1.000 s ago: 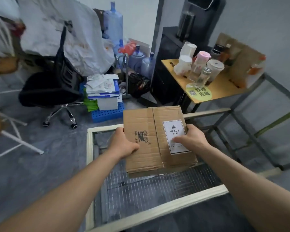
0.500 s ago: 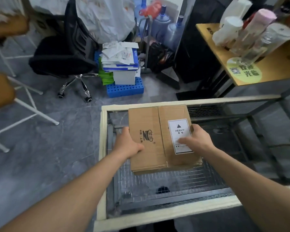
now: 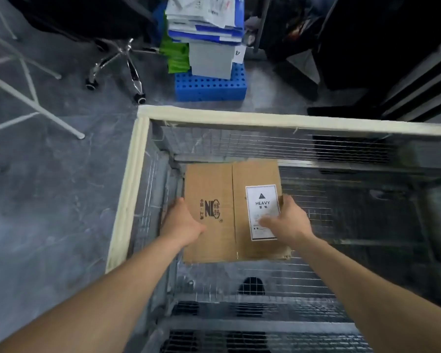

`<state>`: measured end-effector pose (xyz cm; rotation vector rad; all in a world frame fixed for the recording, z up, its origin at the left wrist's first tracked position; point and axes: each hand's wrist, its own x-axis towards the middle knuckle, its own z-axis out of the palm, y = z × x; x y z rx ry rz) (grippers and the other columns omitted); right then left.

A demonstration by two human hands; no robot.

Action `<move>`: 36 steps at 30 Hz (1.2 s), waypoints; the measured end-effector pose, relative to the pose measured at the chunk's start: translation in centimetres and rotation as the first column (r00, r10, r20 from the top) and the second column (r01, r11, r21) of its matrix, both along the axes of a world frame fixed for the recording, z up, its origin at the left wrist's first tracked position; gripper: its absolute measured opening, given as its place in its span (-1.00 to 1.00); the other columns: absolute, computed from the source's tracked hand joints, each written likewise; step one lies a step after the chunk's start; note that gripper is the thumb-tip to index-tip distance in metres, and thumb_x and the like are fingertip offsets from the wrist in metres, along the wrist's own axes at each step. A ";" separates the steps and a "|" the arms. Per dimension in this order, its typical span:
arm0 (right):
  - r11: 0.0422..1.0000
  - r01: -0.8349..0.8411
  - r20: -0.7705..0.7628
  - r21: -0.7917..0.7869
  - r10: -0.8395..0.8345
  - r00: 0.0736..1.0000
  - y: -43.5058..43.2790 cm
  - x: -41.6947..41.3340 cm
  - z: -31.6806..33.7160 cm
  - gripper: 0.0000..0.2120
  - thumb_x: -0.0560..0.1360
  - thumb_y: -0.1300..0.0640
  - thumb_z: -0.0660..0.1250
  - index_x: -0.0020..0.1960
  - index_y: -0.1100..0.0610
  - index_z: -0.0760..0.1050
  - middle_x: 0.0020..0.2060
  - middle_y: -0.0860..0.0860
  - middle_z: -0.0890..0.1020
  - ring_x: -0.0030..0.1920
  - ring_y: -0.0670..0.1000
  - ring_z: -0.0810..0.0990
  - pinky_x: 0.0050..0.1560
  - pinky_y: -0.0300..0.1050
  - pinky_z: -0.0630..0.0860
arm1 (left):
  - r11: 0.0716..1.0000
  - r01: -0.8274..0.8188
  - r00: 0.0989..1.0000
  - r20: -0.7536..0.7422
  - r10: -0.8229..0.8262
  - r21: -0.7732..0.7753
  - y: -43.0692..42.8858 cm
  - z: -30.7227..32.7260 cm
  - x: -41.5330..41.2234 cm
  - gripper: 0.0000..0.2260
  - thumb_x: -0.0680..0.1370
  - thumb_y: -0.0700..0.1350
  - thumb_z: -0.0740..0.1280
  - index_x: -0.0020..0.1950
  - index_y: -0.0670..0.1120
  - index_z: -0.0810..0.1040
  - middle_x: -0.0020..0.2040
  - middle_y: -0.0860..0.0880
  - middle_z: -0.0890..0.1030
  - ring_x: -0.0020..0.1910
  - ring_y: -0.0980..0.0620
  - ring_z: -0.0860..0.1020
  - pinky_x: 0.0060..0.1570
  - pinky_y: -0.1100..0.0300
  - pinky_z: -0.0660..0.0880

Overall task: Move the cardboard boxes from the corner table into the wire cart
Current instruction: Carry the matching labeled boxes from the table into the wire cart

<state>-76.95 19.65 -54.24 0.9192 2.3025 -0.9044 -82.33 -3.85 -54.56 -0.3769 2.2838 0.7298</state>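
A brown cardboard box (image 3: 222,189) with a white "HEAVY" label and a black logo sits low inside the wire cart (image 3: 127,189), in its far left corner near the mesh floor. My left hand (image 3: 182,222) grips the box's left side. My right hand (image 3: 288,220) holds its right side, thumb over the label. Both forearms reach down over the cart's padded near rim. The box's underside is hidden, so whether it rests on the mesh I cannot tell.
Beyond the cart's far rim stands a blue perforated crate (image 3: 210,86) stacked with papers and a grey box. An office chair base (image 3: 127,62) and white chair legs (image 3: 36,103) are on the grey floor at the left. Dark furniture (image 3: 392,59) stands at the right.
Both hands have lowered the box from above the cart's rim deep into the cart, towards its far left corner. My view has tilted down; the corner table has left the frame.
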 end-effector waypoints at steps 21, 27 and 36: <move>0.988 0.000 0.001 -0.156 0.000 1.000 -1.3 -5.8 -18.6 -0.42 0.36 0.14 0.62 0.22 0.02 0.34 0.12 -0.02 0.65 0.10 0.11 0.65 0.05 -0.01 0.58 | 0.987 -0.138 0.990 0.028 0.141 -0.085 1.0 -18.8 -4.8 -0.18 0.53 -0.31 0.41 0.64 -0.10 -0.01 0.53 -0.19 0.32 0.43 -0.20 0.41 0.32 0.03 0.42; 0.981 -0.050 -0.002 -0.186 0.051 0.999 -1.2 -5.5 -17.2 -0.44 0.39 0.13 0.60 0.21 0.04 0.33 0.13 -0.05 0.66 0.12 0.10 0.65 0.04 -0.02 0.56 | 0.991 -0.105 0.994 0.028 0.108 -0.087 1.1 -17.6 -4.6 -0.14 0.52 -0.25 0.45 0.65 -0.09 -0.04 0.61 -0.16 0.19 0.49 -0.20 0.34 0.42 -0.02 0.36; 0.986 -0.160 -0.061 -0.044 0.157 0.986 -0.3 -2.4 -6.6 -0.30 0.49 0.01 0.48 0.52 0.12 0.25 0.51 0.07 0.39 0.41 0.14 0.46 0.36 0.10 0.48 | 0.924 0.331 0.923 -0.139 -0.359 -0.190 3.6 -5.5 -3.2 -0.26 0.54 0.01 0.44 0.59 -0.15 0.14 0.57 -0.12 0.22 0.48 -0.15 0.32 0.40 -0.03 0.37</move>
